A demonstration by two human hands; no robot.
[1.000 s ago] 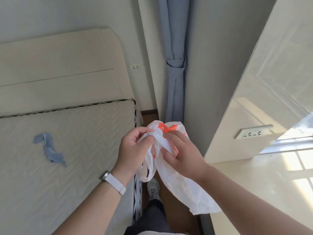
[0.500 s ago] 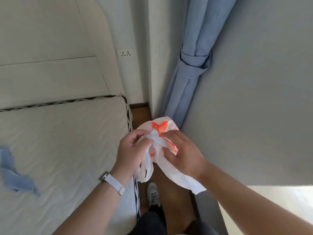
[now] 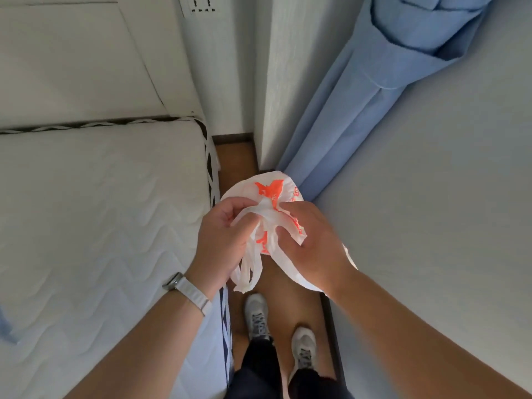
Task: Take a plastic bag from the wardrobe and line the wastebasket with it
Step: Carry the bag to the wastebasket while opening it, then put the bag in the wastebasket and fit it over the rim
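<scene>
A white plastic bag (image 3: 269,191) with orange print is bunched between both hands, in front of my chest, above the wooden floor. My left hand (image 3: 221,240) pinches the bag's crumpled top, and the looped handles hang below it. My right hand (image 3: 312,243) grips the bag's right side, fingers pressed into the plastic. The bag's lower part is hidden behind my right wrist. No wastebasket and no wardrobe are in view.
A bare white mattress (image 3: 95,226) and its headboard (image 3: 72,59) fill the left. A narrow strip of wooden floor (image 3: 236,159) runs between the bed and the grey wall (image 3: 431,226) on the right. A tied blue curtain (image 3: 359,90) hangs ahead. My two shoes (image 3: 279,332) stand below.
The view has tilted down and turned left, so the wardrobe door on the right is gone and my feet show. Both hands keep the bag, working its top between the fingers.
</scene>
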